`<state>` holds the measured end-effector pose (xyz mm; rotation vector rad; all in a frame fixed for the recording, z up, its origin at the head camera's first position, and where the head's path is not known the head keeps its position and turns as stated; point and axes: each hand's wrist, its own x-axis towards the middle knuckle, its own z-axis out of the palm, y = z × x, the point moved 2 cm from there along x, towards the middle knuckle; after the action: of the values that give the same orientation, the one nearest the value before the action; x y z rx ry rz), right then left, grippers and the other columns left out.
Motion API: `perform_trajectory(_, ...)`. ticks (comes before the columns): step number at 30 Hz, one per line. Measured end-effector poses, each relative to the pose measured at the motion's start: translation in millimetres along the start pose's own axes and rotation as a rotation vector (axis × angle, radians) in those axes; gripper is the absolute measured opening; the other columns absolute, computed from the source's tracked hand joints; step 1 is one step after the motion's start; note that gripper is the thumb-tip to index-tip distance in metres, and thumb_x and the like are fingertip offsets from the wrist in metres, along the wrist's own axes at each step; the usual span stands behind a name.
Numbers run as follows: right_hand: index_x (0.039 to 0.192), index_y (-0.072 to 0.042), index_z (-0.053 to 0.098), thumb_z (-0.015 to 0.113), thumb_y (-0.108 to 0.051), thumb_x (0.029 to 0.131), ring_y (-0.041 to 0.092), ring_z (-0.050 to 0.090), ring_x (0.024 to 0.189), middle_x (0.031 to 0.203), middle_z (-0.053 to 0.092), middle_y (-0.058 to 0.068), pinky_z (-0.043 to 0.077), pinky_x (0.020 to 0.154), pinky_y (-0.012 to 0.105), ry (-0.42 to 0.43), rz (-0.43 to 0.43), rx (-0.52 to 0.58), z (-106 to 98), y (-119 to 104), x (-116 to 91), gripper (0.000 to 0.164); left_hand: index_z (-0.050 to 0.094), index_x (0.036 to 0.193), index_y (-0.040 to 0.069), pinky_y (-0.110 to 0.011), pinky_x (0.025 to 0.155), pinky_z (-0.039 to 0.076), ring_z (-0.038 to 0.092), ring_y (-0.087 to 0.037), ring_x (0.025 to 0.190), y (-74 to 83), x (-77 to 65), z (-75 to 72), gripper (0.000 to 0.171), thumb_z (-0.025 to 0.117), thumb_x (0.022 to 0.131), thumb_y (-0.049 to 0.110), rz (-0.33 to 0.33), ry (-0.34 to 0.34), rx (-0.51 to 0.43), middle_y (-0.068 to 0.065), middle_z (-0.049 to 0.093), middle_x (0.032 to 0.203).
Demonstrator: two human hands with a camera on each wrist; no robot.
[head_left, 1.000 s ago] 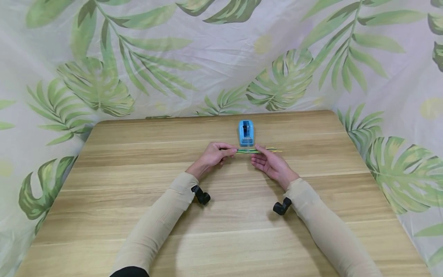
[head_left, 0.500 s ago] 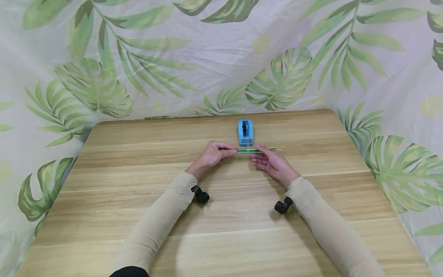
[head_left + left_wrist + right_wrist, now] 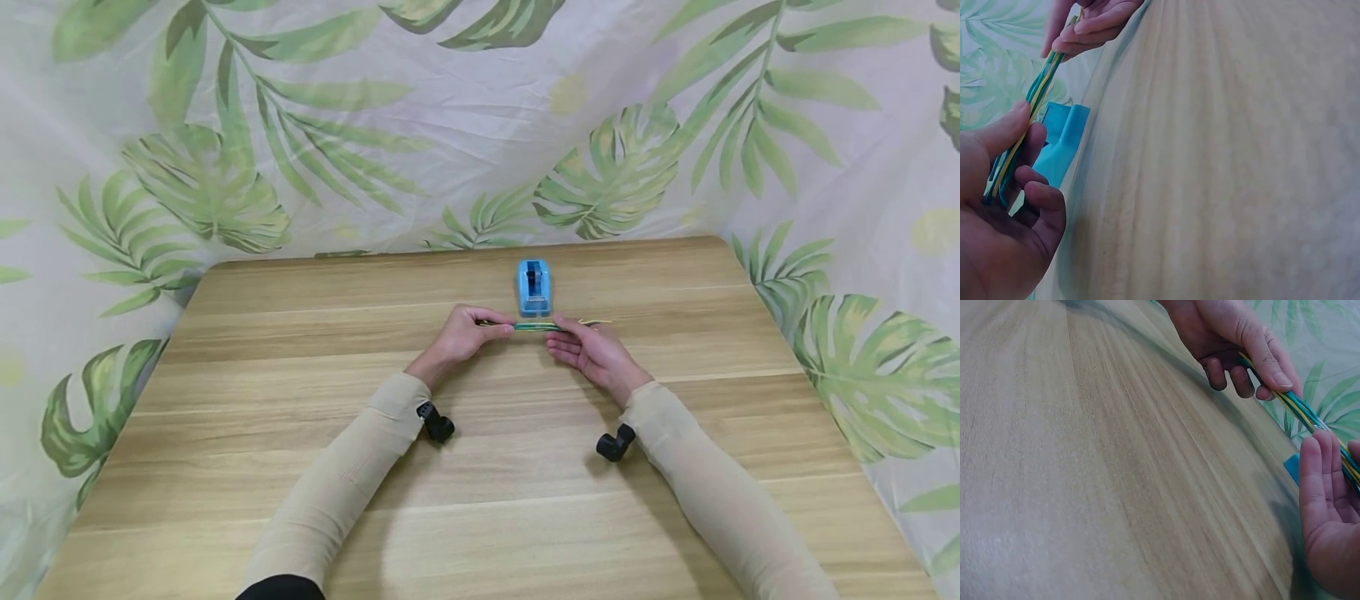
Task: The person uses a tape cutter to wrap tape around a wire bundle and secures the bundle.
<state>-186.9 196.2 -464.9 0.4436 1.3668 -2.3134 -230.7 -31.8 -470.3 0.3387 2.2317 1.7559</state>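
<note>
A thin bundle of green and yellow wires (image 3: 534, 327) is stretched level between the two hands, raised off the tabletop. My left hand (image 3: 461, 333) pinches its left part between thumb and fingers; the left wrist view shows the thumb (image 3: 1007, 130) pressed along the wires. Toward the other end, my right hand (image 3: 594, 357) holds the bundle between thumb and index finger, its other fingers extended below. Loose wire tips poke out past that hand. In the right wrist view a glossy clear patch, like tape, shows on the wires (image 3: 1302, 411) between the hands.
Just behind the bundle stands a blue tape dispenser (image 3: 533, 287), near the far edge of the wooden table (image 3: 360, 292). A leaf-patterned cloth (image 3: 480, 125) hangs behind the table and along its sides. A small black camera sits on each wrist.
Both hands keep their hold on the wire bundle. The bundle has turned slightly, and its loose right tips sit a little higher than before. The dispenser has stayed put.
</note>
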Motion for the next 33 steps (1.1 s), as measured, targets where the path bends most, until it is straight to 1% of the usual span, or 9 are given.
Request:
perform_trajectory(4,0.102,0.0,0.067,0.06,-0.013,0.103,0.018,0.072,0.08,0.084,0.074,0.01,0.057,0.086,0.033,0.0,-0.002,-0.005,-1.9,-1.0,-0.1,0.015,0.08,0.103,0.007,-0.021,0.041,0.028,0.033,-0.008,0.042,-0.3,-0.2,1.5,0.018,0.081,0.087,0.013,0.009,0.001,0.001,-0.011,0.069,0.078)
perform_trajectory(8,0.098,-0.001,0.069,0.062,-0.011,0.101,0.019,0.073,0.082,0.085,0.074,0.011,0.056,0.09,0.035,-0.008,-0.006,-0.009,-2.4,-2.4,-1.2,0.012,0.078,0.107,0.006,-0.02,0.042,0.031,0.037,-0.008,0.045,-0.2,0.1,2.6,0.022,0.081,0.087,0.014,0.006,0.005,0.001,-0.006,0.069,0.079)
perform_trajectory(10,0.097,-0.002,0.069,0.063,-0.01,0.101,0.019,0.073,0.083,0.085,0.074,0.012,0.056,0.09,0.035,-0.011,-0.013,-0.005,-2.3,-2.9,-1.5,0.012,0.077,0.111,0.006,-0.02,0.042,0.033,0.039,-0.008,0.046,0.1,0.2,2.8,0.026,0.082,0.086,0.014,-0.01,0.009,-0.004,-0.002,0.067,0.076)
perform_trajectory(13,0.098,-0.001,0.067,0.062,-0.008,0.101,0.02,0.073,0.082,0.086,0.074,0.012,0.057,0.088,0.035,-0.02,-0.026,-0.001,-2.2,-4.0,-2.1,0.009,0.075,0.115,0.008,-0.021,0.041,0.035,0.043,-0.009,0.047,-0.7,0.0,2.8,0.031,0.082,0.086,0.016,-0.046,0.016,-0.027,-0.004,0.062,0.071)
perform_trajectory(15,0.1,-0.001,0.065,0.061,-0.007,0.101,0.02,0.072,0.082,0.087,0.073,0.013,0.057,0.088,0.035,-0.026,-0.034,-0.003,-2.2,-4.4,-1.7,0.008,0.073,0.118,0.009,-0.023,0.04,0.037,0.044,-0.01,0.045,-0.2,-1.5,3.1,0.034,0.082,0.087,0.018,-0.089,0.006,-0.076,-0.008,0.063,0.072)
perform_trajectory(19,0.1,-0.001,0.063,0.06,-0.007,0.101,0.021,0.072,0.083,0.088,0.073,0.013,0.057,0.087,0.036,-0.036,-0.047,-0.006,-2.7,-4.9,-1.1,0.006,0.068,0.124,0.009,-0.026,0.042,0.042,0.049,-0.013,0.048,1.0,-4.5,4.2,0.039,0.078,0.091,0.027,-0.2,-0.033,-0.216,-0.014,0.069,0.087)
perform_trajectory(24,0.104,-0.002,0.062,0.058,-0.005,0.102,0.022,0.072,0.085,0.089,0.073,0.013,0.058,0.086,0.035,-0.056,-0.068,-0.014,-4.2,-4.6,-1.2,0.006,0.059,0.131,0.01,-0.025,0.046,0.044,0.051,-0.012,0.053,0.9,-5.4,3.4,0.05,0.072,0.094,0.04,-0.346,-0.048,-0.361,-0.009,0.07,0.087)
perform_trajectory(29,0.107,-0.002,0.059,0.059,-0.004,0.101,0.022,0.071,0.088,0.092,0.072,0.014,0.057,0.089,0.036,-0.08,-0.093,-0.043,-6.7,-4.9,-0.2,0.006,0.055,0.135,0.008,-0.022,0.047,0.045,0.05,-0.01,0.054,0.3,-4.3,2.3,0.055,0.066,0.096,0.046,-0.414,-0.057,-0.39,-0.003,0.069,0.083)
perform_trajectory(33,0.108,-0.002,0.059,0.061,-0.006,0.101,0.024,0.071,0.092,0.095,0.071,0.015,0.056,0.091,0.038,-0.09,-0.104,-0.073,-8.7,-4.9,1.2,0.009,0.06,0.127,0.006,-0.021,0.047,0.046,0.049,-0.008,0.054,1.2,-3.6,2.8,0.053,0.065,0.096,0.049,-0.44,-0.065,-0.373,-0.001,0.068,0.082)
